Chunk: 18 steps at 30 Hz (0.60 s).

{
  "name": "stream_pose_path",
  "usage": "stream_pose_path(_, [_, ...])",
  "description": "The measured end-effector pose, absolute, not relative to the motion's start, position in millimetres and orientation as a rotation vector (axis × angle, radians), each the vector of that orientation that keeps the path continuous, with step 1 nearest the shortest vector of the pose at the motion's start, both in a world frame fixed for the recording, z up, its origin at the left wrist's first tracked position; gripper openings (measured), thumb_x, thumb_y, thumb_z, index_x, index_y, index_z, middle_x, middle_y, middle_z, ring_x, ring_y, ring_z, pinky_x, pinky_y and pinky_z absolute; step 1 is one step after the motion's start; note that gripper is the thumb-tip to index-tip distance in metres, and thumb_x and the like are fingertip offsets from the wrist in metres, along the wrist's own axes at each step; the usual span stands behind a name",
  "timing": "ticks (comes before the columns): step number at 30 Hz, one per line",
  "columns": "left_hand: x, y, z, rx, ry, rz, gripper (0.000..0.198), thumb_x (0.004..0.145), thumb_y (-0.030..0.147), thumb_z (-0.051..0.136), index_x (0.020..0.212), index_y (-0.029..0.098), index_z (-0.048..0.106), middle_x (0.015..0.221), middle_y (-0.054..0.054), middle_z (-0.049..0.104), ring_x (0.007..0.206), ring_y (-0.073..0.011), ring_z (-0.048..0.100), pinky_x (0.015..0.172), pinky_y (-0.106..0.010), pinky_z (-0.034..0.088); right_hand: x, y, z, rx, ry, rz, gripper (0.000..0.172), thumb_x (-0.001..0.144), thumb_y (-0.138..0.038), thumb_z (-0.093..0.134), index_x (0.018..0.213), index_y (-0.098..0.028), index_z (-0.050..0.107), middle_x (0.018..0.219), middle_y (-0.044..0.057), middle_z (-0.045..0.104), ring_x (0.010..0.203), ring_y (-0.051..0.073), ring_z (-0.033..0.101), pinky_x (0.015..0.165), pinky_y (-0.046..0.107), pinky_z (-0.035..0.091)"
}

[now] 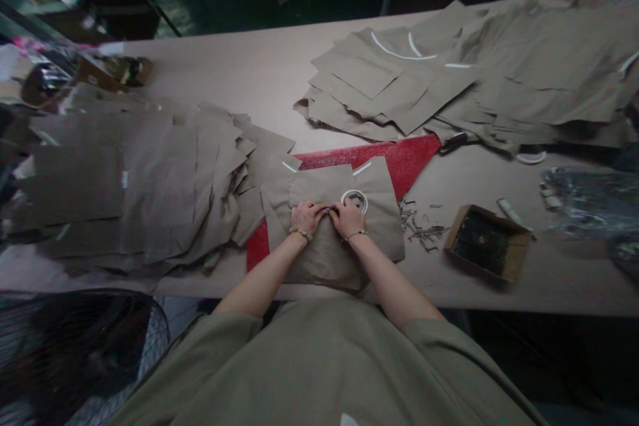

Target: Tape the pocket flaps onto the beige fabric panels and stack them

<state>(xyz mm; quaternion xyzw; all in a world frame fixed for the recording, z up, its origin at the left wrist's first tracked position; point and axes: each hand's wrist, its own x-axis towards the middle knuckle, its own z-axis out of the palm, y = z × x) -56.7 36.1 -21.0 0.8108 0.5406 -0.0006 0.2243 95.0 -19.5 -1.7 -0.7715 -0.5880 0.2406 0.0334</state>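
Observation:
My left hand (307, 217) and my right hand (347, 218) meet side by side on a tan fabric piece (334, 253) that lies over a red mat (399, 156). Both hands have their fingers curled and pinched down on the fabric where they touch. A white tape roll (355, 200) rests on the fabric just beyond my right hand. White strips (362, 168) show at the fabric's far edge.
A wide stack of tan fabric pieces (134, 180) lies at left, another pile (474, 80) at the far right. Small metal bits (419, 226) lie scattered right of the mat, next to an open cardboard box (485, 243). A fan grille (74, 353) sits below the table's near edge.

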Motion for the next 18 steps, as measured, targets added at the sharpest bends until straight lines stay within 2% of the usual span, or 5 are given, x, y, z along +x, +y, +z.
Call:
stream_pose_path(5, [-54,34,-23,2.252,1.491,0.006,0.028,0.098,0.049,0.059,0.118,0.039,0.076,0.112,-0.004,0.073,0.105,-0.0231,0.058,0.084,-0.032,0.040,98,-17,1,-2.346,-1.823,0.796,0.035,0.103,-0.039,0.044,0.126,-0.026,0.067,0.124,0.012,0.058,0.106,0.024,0.058,0.084,0.032,0.046])
stream_pose_path(10, [-59,35,-26,2.232,1.503,0.126,0.040,0.094,0.042,0.067,0.132,0.030,0.067,0.118,-0.006,0.072,0.108,-0.0230,0.060,0.087,-0.033,0.043,106,-10,3,-2.315,-1.838,0.864,0.034,0.102,-0.037,0.045,0.128,-0.026,0.064,0.122,0.011,0.061,0.102,0.024,0.061,0.083,0.032,0.046])
stream_pose_path(14, [-68,38,-33,2.220,1.413,0.198,0.025,0.096,0.036,0.064,0.118,0.027,0.074,0.113,-0.006,0.072,0.107,-0.0207,0.062,0.090,-0.030,0.045,112,-4,4,-2.291,-1.895,0.849,0.032,0.101,-0.035,0.048,0.125,-0.027,0.067,0.121,0.011,0.062,0.099,0.024,0.062,0.082,0.032,0.046])
stream_pose_path(18, [-70,40,-37,2.214,1.421,0.206,0.022,0.098,0.035,0.062,0.111,0.026,0.078,0.105,-0.006,0.071,0.100,-0.0197,0.062,0.089,-0.029,0.046,113,2,3,-2.238,-1.947,0.852,0.031,0.100,-0.036,0.049,0.120,-0.027,0.072,0.120,0.010,0.064,0.099,0.023,0.063,0.081,0.031,0.046])
